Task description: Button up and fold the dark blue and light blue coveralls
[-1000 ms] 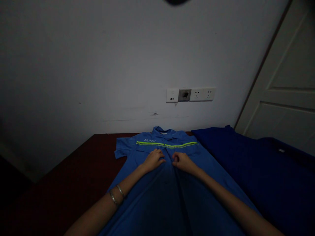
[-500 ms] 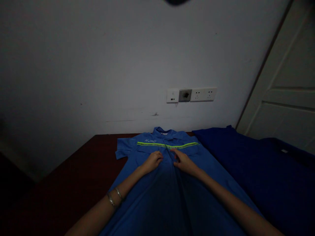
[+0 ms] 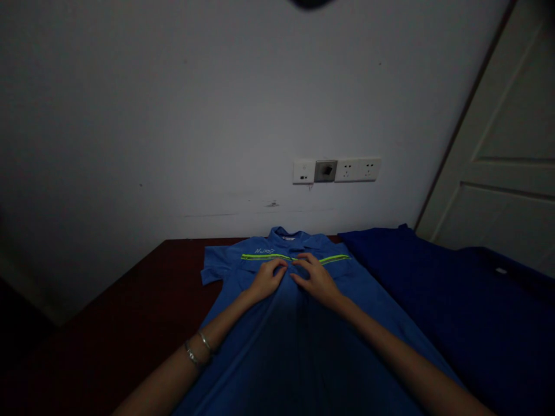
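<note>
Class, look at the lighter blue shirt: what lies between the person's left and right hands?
In the head view, a narrow stretch of the lighter blue shirt lies between the left hand and the right hand.

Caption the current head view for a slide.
Left hand and right hand at the front of a blue shirt, a darker garment alongside.

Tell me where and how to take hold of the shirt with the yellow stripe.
Probably by the collar, coming from above on the near side: it forms a raised loop at the top middle of the spread shirt, and the wall stands close behind it.
</note>
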The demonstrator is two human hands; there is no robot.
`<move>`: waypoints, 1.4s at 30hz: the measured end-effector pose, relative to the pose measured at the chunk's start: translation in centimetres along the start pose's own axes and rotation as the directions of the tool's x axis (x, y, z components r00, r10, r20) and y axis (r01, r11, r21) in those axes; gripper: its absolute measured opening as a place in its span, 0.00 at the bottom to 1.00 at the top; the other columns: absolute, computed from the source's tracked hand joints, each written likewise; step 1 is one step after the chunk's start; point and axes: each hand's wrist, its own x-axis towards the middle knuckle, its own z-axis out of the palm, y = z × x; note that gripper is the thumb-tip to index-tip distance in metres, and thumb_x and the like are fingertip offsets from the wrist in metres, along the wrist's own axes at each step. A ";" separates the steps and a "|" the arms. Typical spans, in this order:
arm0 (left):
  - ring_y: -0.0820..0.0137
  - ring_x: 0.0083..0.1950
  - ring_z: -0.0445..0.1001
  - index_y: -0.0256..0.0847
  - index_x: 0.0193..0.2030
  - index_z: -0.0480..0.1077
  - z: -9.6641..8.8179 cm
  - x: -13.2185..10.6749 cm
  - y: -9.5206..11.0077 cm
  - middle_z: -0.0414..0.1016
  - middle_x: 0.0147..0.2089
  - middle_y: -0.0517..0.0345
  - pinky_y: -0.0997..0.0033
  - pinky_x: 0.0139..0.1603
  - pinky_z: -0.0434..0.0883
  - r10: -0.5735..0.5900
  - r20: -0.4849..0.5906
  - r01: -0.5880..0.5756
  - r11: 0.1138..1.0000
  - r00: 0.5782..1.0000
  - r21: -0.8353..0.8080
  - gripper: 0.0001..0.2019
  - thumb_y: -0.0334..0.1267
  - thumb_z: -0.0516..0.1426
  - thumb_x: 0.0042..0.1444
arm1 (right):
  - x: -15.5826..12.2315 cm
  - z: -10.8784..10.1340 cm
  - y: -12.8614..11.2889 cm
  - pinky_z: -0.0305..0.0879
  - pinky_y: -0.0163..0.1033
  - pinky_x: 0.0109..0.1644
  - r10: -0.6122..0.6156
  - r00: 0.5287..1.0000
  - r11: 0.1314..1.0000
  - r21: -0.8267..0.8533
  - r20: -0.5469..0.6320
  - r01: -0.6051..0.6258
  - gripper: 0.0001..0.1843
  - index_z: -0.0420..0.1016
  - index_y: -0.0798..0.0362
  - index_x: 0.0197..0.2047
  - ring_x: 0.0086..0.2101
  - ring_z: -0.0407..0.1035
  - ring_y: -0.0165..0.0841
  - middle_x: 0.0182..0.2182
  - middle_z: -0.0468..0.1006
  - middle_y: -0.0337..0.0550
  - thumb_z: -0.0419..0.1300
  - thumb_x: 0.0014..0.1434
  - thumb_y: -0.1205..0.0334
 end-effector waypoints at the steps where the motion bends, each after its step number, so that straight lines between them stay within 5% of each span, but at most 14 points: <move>1: 0.69 0.40 0.71 0.38 0.38 0.69 0.1 0.2 0.1 0.74 0.37 0.55 0.70 0.44 0.65 -0.006 -0.008 0.006 1.000 1.000 -0.011 0.08 0.33 0.50 0.55 | 0.1 0.0 0.1 0.60 0.41 0.49 -0.015 1.000 1.000 0.007 -0.008 0.015 0.15 0.71 0.50 0.44 0.46 0.63 0.36 0.45 0.67 0.46 0.57 0.53 0.56; 7: 0.70 0.38 0.71 0.36 0.35 0.69 1.0 0.1 -0.5 0.73 0.36 0.56 0.71 0.43 0.66 -0.072 -0.028 0.068 0.988 0.997 -0.137 0.06 0.32 0.52 0.52 | -0.2 0.3 0.9 0.61 0.40 0.46 0.007 0.997 0.999 -0.054 0.071 -0.003 0.11 0.72 0.53 0.39 0.40 0.66 0.36 0.37 0.74 0.44 0.56 0.54 0.57; 14: 0.69 0.40 0.70 0.37 0.47 0.69 1.6 -0.5 -1.0 0.73 0.40 0.53 0.69 0.45 0.66 -0.078 0.020 0.080 0.978 0.997 -0.191 0.16 0.36 0.57 0.49 | -0.4 -0.2 0.8 0.60 0.38 0.45 -0.016 0.985 0.998 -0.052 0.169 0.025 0.12 0.74 0.54 0.39 0.40 0.67 0.35 0.36 0.76 0.45 0.53 0.57 0.59; 31: 0.68 0.38 0.71 0.36 0.32 0.74 2.1 -0.4 -1.6 0.74 0.34 0.53 0.69 0.42 0.66 -0.092 0.005 0.091 0.970 0.996 -0.226 0.08 0.37 0.55 0.51 | -0.2 -0.1 0.4 0.59 0.34 0.37 0.036 0.979 0.979 0.191 0.200 -0.075 0.13 0.73 0.57 0.33 0.33 0.67 0.32 0.30 0.75 0.44 0.50 0.58 0.59; 37: 0.69 0.37 0.71 0.36 0.32 0.74 1.6 -0.6 -2.0 0.74 0.33 0.54 0.70 0.41 0.66 -0.101 -0.036 0.093 0.979 0.994 -0.180 0.07 0.36 0.56 0.51 | 0.1 -2.3 -0.3 0.55 0.33 0.30 0.200 0.938 0.975 -0.149 0.285 -0.163 0.16 0.71 0.56 0.27 0.28 0.65 0.31 0.25 0.73 0.43 0.53 0.53 0.51; 42: 0.70 0.37 0.71 0.36 0.32 0.74 1.0 -0.9 -2.5 0.73 0.33 0.55 0.71 0.40 0.66 -0.074 -0.004 0.073 0.988 0.997 -0.138 0.06 0.35 0.56 0.50 | -0.7 -2.3 -1.8 0.58 0.36 0.32 0.238 0.844 0.917 -0.397 0.481 -0.033 0.21 0.70 0.55 0.37 0.33 0.69 0.38 0.34 0.75 0.48 0.57 0.47 0.46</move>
